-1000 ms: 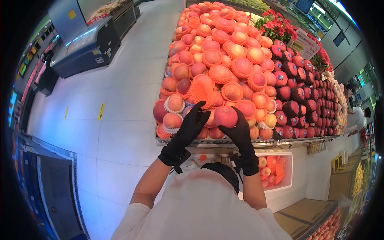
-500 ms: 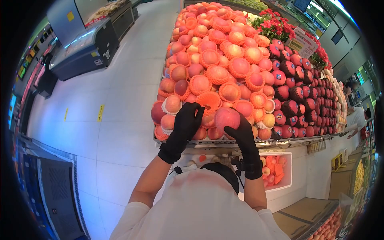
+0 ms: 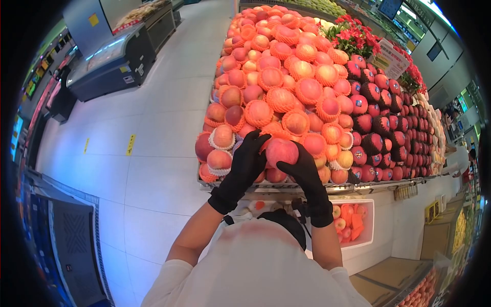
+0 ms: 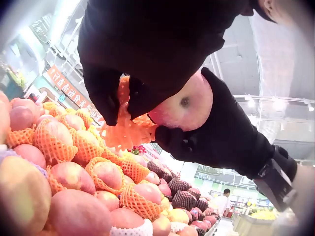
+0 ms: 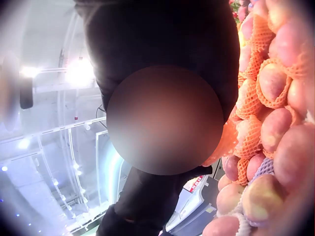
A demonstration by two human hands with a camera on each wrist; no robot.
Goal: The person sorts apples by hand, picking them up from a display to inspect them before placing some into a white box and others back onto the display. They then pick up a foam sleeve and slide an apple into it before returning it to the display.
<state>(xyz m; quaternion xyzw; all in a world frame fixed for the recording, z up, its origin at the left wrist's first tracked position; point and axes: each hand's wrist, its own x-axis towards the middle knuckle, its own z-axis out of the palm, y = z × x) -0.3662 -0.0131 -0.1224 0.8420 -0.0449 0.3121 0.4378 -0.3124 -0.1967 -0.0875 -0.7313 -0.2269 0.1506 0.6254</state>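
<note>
A large pink-red apple is gripped in my black-gloved right hand, its thumb across the near side. Just left of it, my black-gloved left hand pinches an orange foam fruit net, which hangs from the fingers in the left wrist view. There the apple shows its stem hollow, and its edge meets the net. Both hands are over the front of a piled apple display. A blurred disc covers the middle of the right wrist view and hides the apple there.
Apples in orange and white foam nets fill the sloping stand, with dark-netted red fruit to the right. Below the stand's front edge sits a white foam box of apples. A chest freezer stands across the aisle on the left.
The orange net, first held up, was lowered beside the apple and is now against it. My right hand brought the apple slightly left, and my left hand moved right to meet it.
</note>
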